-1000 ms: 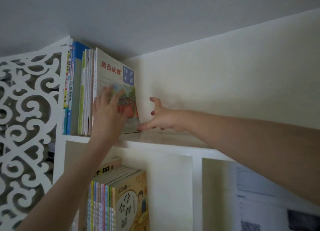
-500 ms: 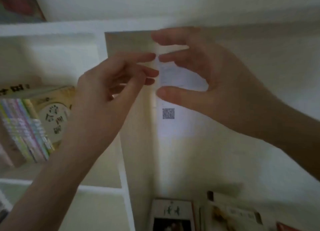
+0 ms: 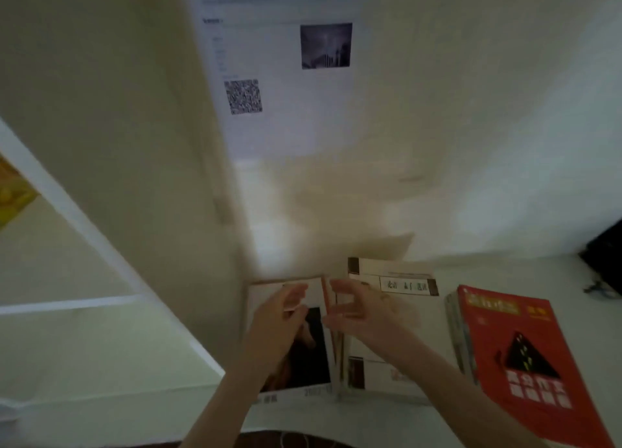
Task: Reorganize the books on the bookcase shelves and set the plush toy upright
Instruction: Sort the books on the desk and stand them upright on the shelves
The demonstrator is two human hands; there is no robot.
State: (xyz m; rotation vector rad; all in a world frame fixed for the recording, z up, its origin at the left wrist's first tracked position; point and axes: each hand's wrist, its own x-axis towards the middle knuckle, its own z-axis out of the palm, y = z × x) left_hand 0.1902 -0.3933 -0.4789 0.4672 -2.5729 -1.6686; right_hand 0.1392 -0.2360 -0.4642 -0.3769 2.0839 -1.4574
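Books lie flat in a row on the desk, and both your hands hang over the left end of that row.

- At the left edge, hard against the bookcase side panel, lies the dark-cover book. Its long axis runs from the near edge toward the wall.
- Your left hand is over the far half of that book. The fingers are loosely bent and released, closed on nothing. Blur hides whether the fingertips touch the cover.
- Your right hand is just beside it, fingers spread and thumb apart, also released. It sits over the seam between the dark-cover book and the white book.
- The white book lies parallel to its neighbour, with its banded title end toward the wall. Most of it lies to the right of your right palm.
- Further right, apart from both hands, the red book tops a small stack. It is skewed, head toward the wall and foot toward the near right corner.
- A black object sits at the right edge. I cannot tell what it is.
- On the wall above the books hangs a printed sheet with a square code.
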